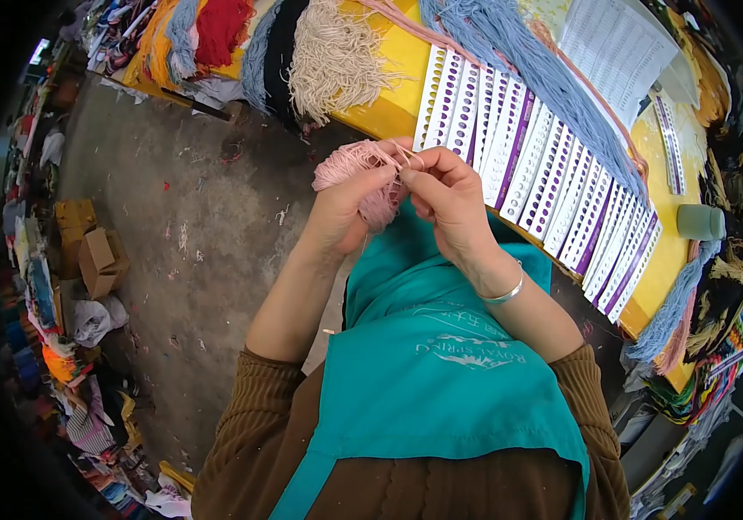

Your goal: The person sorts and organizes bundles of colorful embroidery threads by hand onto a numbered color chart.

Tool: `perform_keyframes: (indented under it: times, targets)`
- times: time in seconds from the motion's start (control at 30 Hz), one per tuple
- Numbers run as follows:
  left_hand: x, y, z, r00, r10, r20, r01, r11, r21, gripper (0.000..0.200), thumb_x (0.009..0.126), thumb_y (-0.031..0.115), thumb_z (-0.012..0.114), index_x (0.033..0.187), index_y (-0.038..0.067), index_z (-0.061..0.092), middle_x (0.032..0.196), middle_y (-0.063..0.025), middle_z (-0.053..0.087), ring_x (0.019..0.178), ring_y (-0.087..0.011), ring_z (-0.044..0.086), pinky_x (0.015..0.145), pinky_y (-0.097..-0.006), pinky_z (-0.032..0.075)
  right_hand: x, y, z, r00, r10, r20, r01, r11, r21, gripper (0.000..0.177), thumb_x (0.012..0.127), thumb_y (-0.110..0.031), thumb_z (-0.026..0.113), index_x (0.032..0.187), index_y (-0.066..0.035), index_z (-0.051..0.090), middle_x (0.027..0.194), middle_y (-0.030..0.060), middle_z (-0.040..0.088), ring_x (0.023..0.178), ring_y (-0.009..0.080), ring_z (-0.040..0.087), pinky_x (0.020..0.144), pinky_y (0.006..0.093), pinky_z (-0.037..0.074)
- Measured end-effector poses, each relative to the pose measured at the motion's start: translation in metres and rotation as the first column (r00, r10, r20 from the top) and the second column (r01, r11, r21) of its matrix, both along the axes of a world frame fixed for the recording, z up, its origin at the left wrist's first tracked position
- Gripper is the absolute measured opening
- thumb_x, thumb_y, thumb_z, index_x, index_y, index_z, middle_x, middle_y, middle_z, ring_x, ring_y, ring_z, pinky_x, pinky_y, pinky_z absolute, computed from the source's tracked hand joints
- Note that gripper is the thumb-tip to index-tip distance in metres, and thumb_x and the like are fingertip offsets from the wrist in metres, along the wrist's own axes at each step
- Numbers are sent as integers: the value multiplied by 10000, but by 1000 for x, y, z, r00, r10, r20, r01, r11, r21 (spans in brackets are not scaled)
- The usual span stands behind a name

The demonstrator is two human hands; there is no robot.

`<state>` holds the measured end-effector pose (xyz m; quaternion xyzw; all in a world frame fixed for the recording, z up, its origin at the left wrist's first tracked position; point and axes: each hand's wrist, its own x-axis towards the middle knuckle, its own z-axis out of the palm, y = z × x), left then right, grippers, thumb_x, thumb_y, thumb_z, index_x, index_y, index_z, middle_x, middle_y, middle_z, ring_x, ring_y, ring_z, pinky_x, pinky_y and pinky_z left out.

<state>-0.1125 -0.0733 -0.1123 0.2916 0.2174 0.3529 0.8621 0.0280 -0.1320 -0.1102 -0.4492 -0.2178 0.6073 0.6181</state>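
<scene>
A pink yarn bundle (356, 163) was held in the air above the teal apron (441, 364), just short of the near edge of the yellow table (393, 113). The left hand (343, 212) was wrapped closed around the bundle's lower part. The right hand (451, 201) pinched strands at its top, thumb and fingertips (412, 178) pressed together. Just beyond the knuckles, white thread cards (553, 173) lay fanned along the table edge, with blue-grey yarn (545, 87) draped across them and cream yarn (332, 56) further back. To the left lay open concrete floor (181, 225), bare as far as a cardboard box (101, 260) by the cluttered wall.
</scene>
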Motion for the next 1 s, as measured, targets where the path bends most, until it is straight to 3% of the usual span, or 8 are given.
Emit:
perform_keyframes:
  times: [0.23,0.43,0.53,0.63,1.0]
  targets:
    - [-1,-2,-1,995,74,-64,-74,997,-2,357,899,24,533,1246,-60,527,1096,-118,623,1008,-183,608,898,-314,491,-1,2,2,1000,26,15,-26,1000,-15,50,851,-62,674,876,-68,631,720,-47,574,577,15,438,494,177,304]
    - [-4,0,-4,996,73,-54,-76,995,-65,363,889,13,522,1244,-63,534,1102,-130,632,997,-193,631,881,-326,509,2,2,-1,990,27,-139,-31,999,-27,44,844,-56,661,848,-67,619,686,-35,555,538,32,425,470,190,284]
    - [-5,0,1,998,52,-38,-53,998,-17,375,887,-5,535,1257,-67,525,1101,-121,629,991,-174,627,871,-304,511,2,2,-3,988,37,-149,-42,999,-31,49,841,-52,660,842,-70,615,679,-31,550,535,34,422,470,191,283]
    - [-2,-2,2,993,74,-94,-67,995,77,394,882,-26,556,1271,-66,513,1081,-100,623,983,-145,613,853,-275,507,2,2,-3,993,26,-116,-30,999,-36,55,842,-50,666,844,-71,615,685,-35,552,539,30,418,471,187,280]
    - [-3,-3,-2,985,90,-145,-81,994,69,409,890,-14,567,1292,-49,501,1052,-72,614,951,-121,593,846,-264,493,0,1,-6,999,42,27,-42,999,5,60,854,-67,675,868,-69,617,700,-40,551,565,29,435,487,185,305]
